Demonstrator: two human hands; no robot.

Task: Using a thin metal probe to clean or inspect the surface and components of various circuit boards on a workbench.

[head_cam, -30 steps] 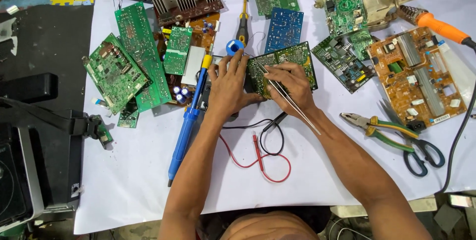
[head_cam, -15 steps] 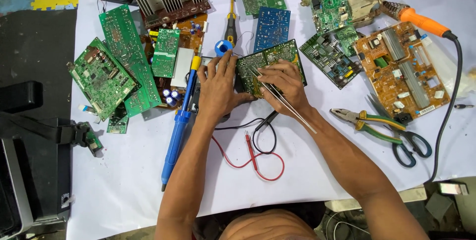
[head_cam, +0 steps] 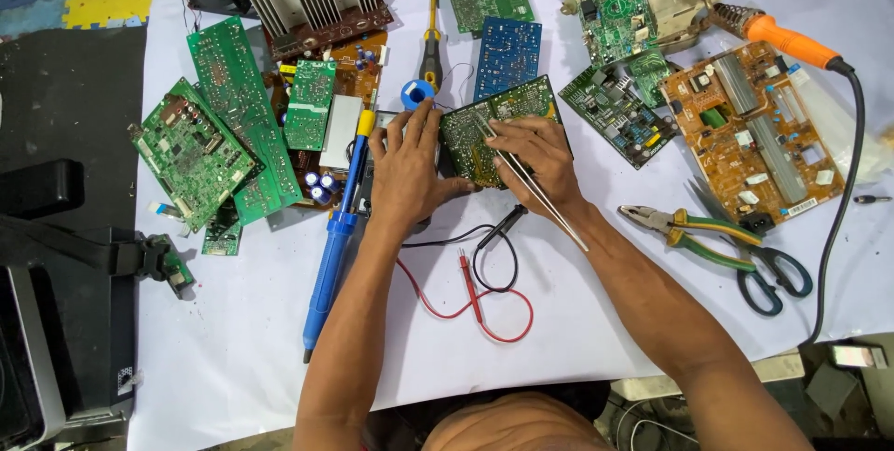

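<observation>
An electronics repair workshop: green printed circuit boards (head_cam: 223, 107) crowd the white-covered tabletop (head_cam: 233, 339) around the hands, an orange-handled soldering iron (head_cam: 778, 37) beyond the right hand, yellow-green-handled pliers (head_cam: 689, 228) beside it

Under the right hand (head_cam: 538, 155) lies a green circuit board (head_cam: 484, 125) with a matt, finely textured face; the tweezers (head_cam: 540, 192) in that hand are thin bright metal with a dull shine. Left of the left hand (head_cam: 405, 172) a blue suction tool (head_cam: 333, 246) looks like smooth glossy plastic. The tabletop (head_cam: 233, 339) wears a white sheet — matt, faintly creased. Right of the right hand, pliers (head_cam: 689, 228) show grey metal jaws and rubbery green-yellow grips — slightly glossy.
</observation>
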